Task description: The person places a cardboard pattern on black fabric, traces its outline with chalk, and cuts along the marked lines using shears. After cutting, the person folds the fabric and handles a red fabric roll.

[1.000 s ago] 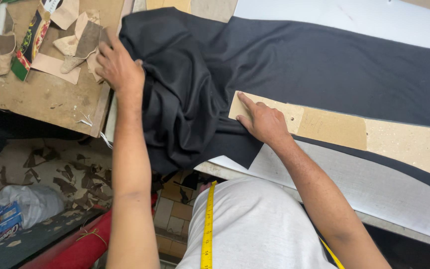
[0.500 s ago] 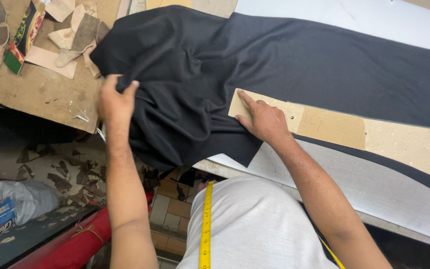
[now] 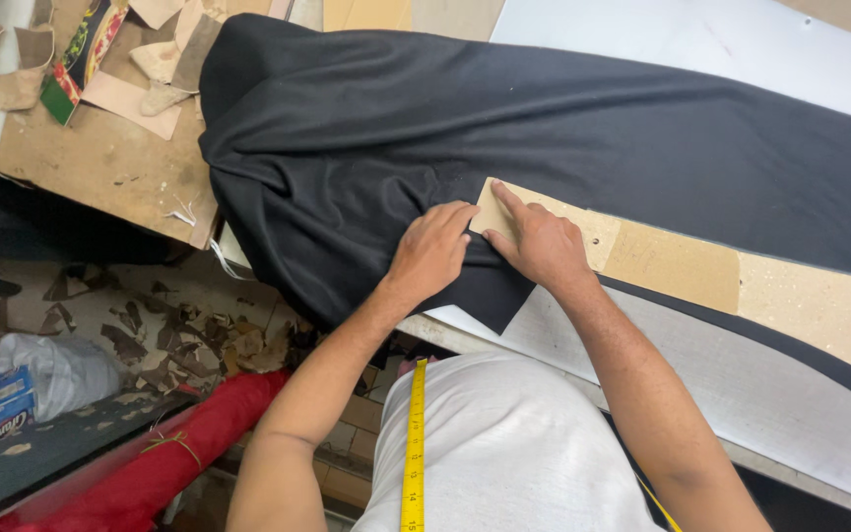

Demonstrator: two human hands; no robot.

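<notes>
A large piece of black cloth (image 3: pixel 504 148) lies spread across the work table, its left end bunched and hanging over the table's edge. A long tan cardboard strip (image 3: pixel 682 261) lies on the cloth near the front edge. My left hand (image 3: pixel 432 251) rests flat on the black cloth right beside the strip's left end, fingers together. My right hand (image 3: pixel 536 241) presses down on the left end of the cardboard strip, index finger stretched along it. The two hands almost touch.
A white sheet (image 3: pixel 741 394) covers the table under the cloth. Leather and card scraps (image 3: pixel 160 59) lie on a brown board (image 3: pixel 100 167) at the left. A yellow measuring tape (image 3: pixel 414 443) hangs at my chest. A red cloth roll (image 3: pixel 160 463) and litter are on the floor.
My left hand left the cloth's bunched left end and came to the right, landing beside my right hand at the strip's end. The cloth now lies smoother. My right hand stayed put.
</notes>
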